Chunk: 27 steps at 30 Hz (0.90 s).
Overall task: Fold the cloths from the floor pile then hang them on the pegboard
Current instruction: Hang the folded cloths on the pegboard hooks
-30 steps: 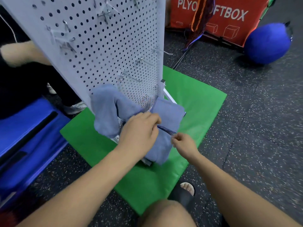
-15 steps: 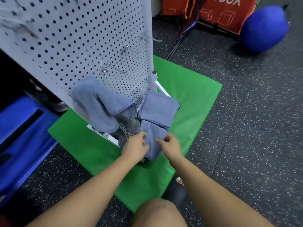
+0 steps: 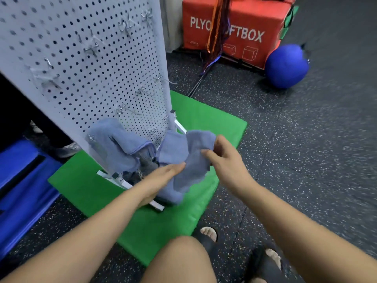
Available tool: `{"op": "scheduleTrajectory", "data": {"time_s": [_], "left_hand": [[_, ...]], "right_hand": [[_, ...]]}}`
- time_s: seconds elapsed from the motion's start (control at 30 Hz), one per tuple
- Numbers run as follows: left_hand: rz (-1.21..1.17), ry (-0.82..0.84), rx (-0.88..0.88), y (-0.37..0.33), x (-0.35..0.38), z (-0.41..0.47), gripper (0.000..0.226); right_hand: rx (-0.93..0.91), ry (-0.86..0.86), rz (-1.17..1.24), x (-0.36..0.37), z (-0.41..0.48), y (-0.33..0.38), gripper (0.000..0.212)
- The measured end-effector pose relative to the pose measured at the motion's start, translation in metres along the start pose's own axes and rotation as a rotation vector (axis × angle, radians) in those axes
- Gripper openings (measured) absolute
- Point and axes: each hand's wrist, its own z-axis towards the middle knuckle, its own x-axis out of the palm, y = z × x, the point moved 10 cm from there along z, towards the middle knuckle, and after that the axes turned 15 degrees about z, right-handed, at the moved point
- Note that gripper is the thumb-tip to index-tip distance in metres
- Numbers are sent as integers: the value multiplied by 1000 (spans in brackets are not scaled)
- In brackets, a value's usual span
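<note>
The pegboard (image 3: 81, 58) stands on the green mat (image 3: 206, 123); low at its right edge the blue cloth (image 3: 193, 162) drapes (its hook is hidden). The right hand (image 3: 228, 162) pinches its top fold, and the left hand (image 3: 163, 175) presses it flat-fingered. Released unhooked, it could slip off and unfold.

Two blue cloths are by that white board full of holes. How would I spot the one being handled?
Find the white pegboard standing on the green mat. At its lower right corner is a blue cloth. Unlike the other blue cloth draped further left, untouched, this one is pinched by the right hand, with the left hand flat against it.
</note>
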Motion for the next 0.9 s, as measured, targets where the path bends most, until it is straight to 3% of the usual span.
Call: {"op": "scheduleTrajectory", "data": {"time_s": [0.17,0.3,0.5,0.67,0.9], "left_hand": [[-301,196,134,-80,39,-35,49],[-402,280,226,-133,40,-67,65],[-276,192,353,-199,17,-114,35],[-302,-22,409,-229,-34,-127,20],[-6,-369,314,-232,-122,-113,28]], "right_hand": [[-58,-39,71,-45,-17,99,29],[-86,-142,99,-90,-37,151,24],[-58,-341,211,-128,-45,181,18],[31,-379,408,-102,-31,168,27],[192,-390,533,-48,-1,114,15]]}}
